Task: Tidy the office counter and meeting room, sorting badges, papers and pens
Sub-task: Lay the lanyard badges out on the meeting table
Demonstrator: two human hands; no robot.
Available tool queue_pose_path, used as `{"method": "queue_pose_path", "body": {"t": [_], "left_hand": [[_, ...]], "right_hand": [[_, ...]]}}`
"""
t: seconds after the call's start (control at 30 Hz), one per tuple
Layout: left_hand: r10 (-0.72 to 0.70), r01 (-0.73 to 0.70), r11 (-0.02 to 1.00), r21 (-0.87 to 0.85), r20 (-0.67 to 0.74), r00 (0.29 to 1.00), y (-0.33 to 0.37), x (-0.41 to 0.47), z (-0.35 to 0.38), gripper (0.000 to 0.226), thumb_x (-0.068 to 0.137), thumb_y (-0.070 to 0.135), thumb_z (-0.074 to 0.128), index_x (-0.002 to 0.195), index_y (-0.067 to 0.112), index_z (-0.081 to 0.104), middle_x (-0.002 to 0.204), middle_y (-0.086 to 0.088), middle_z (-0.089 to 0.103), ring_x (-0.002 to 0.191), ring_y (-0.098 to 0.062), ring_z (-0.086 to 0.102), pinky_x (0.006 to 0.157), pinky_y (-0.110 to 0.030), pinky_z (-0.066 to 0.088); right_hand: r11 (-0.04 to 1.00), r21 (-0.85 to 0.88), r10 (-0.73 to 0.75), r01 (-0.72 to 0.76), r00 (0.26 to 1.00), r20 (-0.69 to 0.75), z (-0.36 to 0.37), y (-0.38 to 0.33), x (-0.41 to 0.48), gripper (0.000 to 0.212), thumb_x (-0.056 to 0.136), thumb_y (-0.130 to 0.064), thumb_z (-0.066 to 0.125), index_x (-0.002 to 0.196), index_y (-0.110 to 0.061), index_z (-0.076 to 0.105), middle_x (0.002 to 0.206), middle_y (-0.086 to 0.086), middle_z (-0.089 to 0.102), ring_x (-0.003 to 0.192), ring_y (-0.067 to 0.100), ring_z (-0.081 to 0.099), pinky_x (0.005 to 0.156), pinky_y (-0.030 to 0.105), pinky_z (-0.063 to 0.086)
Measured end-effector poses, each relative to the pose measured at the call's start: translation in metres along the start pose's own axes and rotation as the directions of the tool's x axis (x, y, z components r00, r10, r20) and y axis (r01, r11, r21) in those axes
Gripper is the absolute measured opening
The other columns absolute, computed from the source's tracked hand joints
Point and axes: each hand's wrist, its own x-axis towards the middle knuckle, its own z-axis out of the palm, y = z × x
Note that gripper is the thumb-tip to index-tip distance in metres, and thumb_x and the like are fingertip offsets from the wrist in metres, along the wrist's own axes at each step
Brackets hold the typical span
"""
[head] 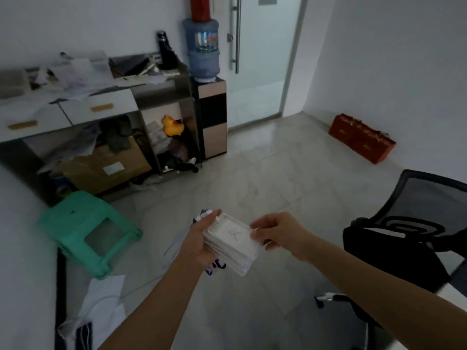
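A stack of clear plastic badge holders (pixel 231 242) is held in front of me above the floor. My left hand (pixel 201 238) grips the stack from the left side, with blue lanyard ends showing under and behind its fingers. My right hand (pixel 274 232) pinches the stack's right edge. The top badge shows a white card with a faint scribble. Far to the upper left, the counter (pixel 83 107) is covered with loose papers (pixel 75 74).
A green plastic stool (pixel 86 232) lies tipped on the floor at left. A black mesh office chair (pixel 404 236) stands at right. A water dispenser (pixel 204 72), a glass door (pixel 262 59), a red box (pixel 361 137) and cardboard boxes (pixel 106 165) under the counter are farther off.
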Motion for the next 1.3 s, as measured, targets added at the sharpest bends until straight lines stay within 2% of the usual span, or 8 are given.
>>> {"method": "queue_pose_path", "body": {"t": [0.13,0.23,0.33,0.5,0.8,1.03,1.13,1.3], "left_hand": [[0.009,-0.011,0.998,-0.058,-0.043,0.999,0.036,0.038,-0.005,0.037,0.092,0.018,0.055,0.06,0.013,0.073,0.076,-0.011,0.072,0.073,-0.028,0.068,0.076,-0.043,0.052],[0.014,-0.019,0.998,-0.064,-0.078,0.997,0.063,0.073,-0.003,0.022,0.091,0.02,0.057,0.088,0.004,0.072,0.103,-0.017,0.069,0.095,-0.032,0.065,0.087,-0.045,0.051],[0.09,-0.094,0.995,-0.043,-0.094,0.992,0.096,0.118,0.0,0.033,0.089,0.022,0.058,0.114,0.001,0.062,0.116,-0.019,0.064,0.105,-0.033,0.061,0.09,-0.044,0.049],[0.146,-0.144,0.989,0.027,-0.168,0.975,0.177,0.178,0.005,0.029,0.091,0.026,0.055,0.098,0.003,0.072,0.106,-0.017,0.068,0.099,-0.033,0.062,0.096,-0.048,0.044],[0.291,-0.316,0.949,-0.019,-0.341,0.894,0.287,0.267,-0.009,0.016,0.089,0.027,0.063,0.089,0.012,0.07,0.084,-0.013,0.073,0.073,-0.026,0.069,0.069,-0.038,0.053],[0.32,-0.381,0.917,-0.119,-0.35,0.88,0.42,0.34,-0.074,0.026,0.092,0.031,0.057,0.088,0.007,0.066,0.102,-0.014,0.069,0.096,-0.031,0.064,0.082,-0.046,0.053],[0.312,-0.383,0.916,-0.116,-0.393,0.865,0.49,0.371,-0.096,0.037,0.09,0.038,0.059,0.082,0.004,0.069,0.094,-0.018,0.07,0.091,-0.035,0.065,0.077,-0.047,0.053],[0.315,-0.366,0.929,-0.06,-0.394,0.864,0.567,0.41,-0.116,0.039,0.088,0.043,0.061,0.087,0.004,0.068,0.099,-0.018,0.069,0.094,-0.036,0.064,0.091,-0.054,0.05]], "right_hand": [[0.993,0.062,0.094,-0.098,0.994,0.06,0.01,-0.018,0.051,0.03,0.09,-0.03,0.067,0.115,-0.015,0.062,0.108,0.008,0.067,0.092,0.021,0.067,0.071,0.033,0.057],[0.902,0.319,0.222,-0.291,0.946,0.237,0.023,-0.035,0.097,0.029,0.099,-0.033,0.049,0.109,-0.008,0.061,0.097,0.015,0.068,0.081,0.03,0.069,0.07,0.041,0.058],[0.878,0.371,0.222,-0.303,0.944,0.245,0.028,-0.064,0.156,0.029,0.101,-0.031,0.044,0.107,-0.008,0.061,0.091,0.015,0.07,0.075,0.027,0.069,0.061,0.036,0.056],[0.939,0.269,0.147,-0.214,0.957,0.248,0.018,-0.136,0.254,0.023,0.1,-0.025,0.045,0.112,-0.009,0.056,0.099,0.014,0.066,0.08,0.027,0.065,0.057,0.033,0.053],[0.969,0.186,0.126,-0.16,0.975,0.183,0.089,-0.242,0.394,0.029,0.1,-0.045,0.043,0.107,-0.019,0.055,0.104,0.009,0.063,0.091,0.025,0.063,0.072,0.033,0.053],[0.996,0.071,-0.065,0.057,0.991,0.118,0.16,-0.326,0.518,0.029,0.1,-0.041,0.044,0.102,-0.017,0.06,0.104,0.006,0.059,0.091,0.02,0.056,0.08,0.033,0.045],[0.994,0.108,-0.023,0.006,0.989,0.149,0.195,-0.38,0.564,0.026,0.098,-0.042,0.048,0.095,-0.02,0.061,0.11,0.01,0.062,0.096,0.025,0.06,0.091,0.04,0.05],[0.956,0.234,0.083,-0.175,0.93,0.358,0.215,-0.435,0.623,0.034,0.093,-0.039,0.06,0.112,-0.011,0.065,0.103,0.012,0.073,0.097,0.031,0.069,0.089,0.047,0.055]]}}
